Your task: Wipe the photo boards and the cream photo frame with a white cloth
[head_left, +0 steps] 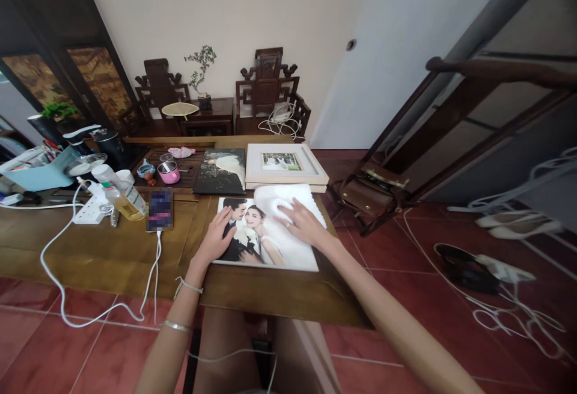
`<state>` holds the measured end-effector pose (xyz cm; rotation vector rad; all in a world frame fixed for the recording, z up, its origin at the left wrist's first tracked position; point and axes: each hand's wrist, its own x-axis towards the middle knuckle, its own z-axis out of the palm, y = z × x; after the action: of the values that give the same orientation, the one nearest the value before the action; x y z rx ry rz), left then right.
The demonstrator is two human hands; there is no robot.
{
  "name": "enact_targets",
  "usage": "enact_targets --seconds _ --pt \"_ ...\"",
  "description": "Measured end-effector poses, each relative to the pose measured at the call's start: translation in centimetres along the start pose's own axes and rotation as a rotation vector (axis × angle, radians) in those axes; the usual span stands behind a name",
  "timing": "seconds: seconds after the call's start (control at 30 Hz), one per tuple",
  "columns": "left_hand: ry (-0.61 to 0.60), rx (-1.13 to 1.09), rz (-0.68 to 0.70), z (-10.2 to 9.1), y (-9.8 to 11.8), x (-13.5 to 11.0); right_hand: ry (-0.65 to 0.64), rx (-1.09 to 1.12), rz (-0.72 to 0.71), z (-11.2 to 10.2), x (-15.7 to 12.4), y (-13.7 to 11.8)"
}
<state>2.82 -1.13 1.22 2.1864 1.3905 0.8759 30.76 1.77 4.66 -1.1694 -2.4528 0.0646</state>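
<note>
A wedding photo print [265,249] of a couple, which could be a panel or an album, lies on the wooden table near its front edge. My left hand [219,237] rests flat on its left side, fingers stretched out. On the upper right part lies my right hand [301,222], fingers spread over something soft and white [311,200] with a wavy right edge. Whether this is a cloth or part of the print, I cannot tell. Behind stand a dark picture [220,171] of a white gown and a pale framed photo [282,162] with a wide mat.
To the left are a phone [159,210] on a charging cable, an oil-coloured bottle [128,201], a power strip [90,210], a pink cup [168,172] and a blue organizer [42,168]. A white cable [58,292] hangs over the front edge. A brown bag [369,192] sits at right.
</note>
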Motion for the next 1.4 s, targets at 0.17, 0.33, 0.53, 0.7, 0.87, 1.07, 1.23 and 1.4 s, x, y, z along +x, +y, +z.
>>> enact_targets --seconds 0.17,0.33,0.53,0.7,0.87,1.07,1.23,1.4 --pt "0.015 0.005 -0.007 0.1 0.1 0.0 -0.036 -0.005 -0.044 0.0 -1.8 -1.2" --pt "0.041 -0.006 0.005 0.4 0.1 0.0 -0.086 0.082 -0.136 -2.2 -9.1 -6.9" --pt "0.026 0.004 0.004 0.4 0.0 -0.1 -0.235 0.198 -0.182 -4.1 -11.9 -7.2" --pt "0.022 -0.015 0.022 0.3 -0.2 -0.2 -0.164 0.097 0.164 -2.0 -7.6 -0.2" --pt "0.012 -0.019 0.016 0.0 0.0 -0.1 -0.056 0.07 0.133 -0.3 -0.6 2.4" --pt "0.04 -0.039 0.001 0.0 0.2 0.0 -0.046 0.03 -0.031 0.2 -1.7 -3.0" --pt "0.044 -0.031 0.002 0.2 0.2 0.0 -0.079 0.13 -0.177 -1.5 -9.1 -8.6" --pt "0.044 -0.014 0.027 0.1 0.2 0.0 -0.153 0.137 -0.247 -3.2 -11.7 -8.5"
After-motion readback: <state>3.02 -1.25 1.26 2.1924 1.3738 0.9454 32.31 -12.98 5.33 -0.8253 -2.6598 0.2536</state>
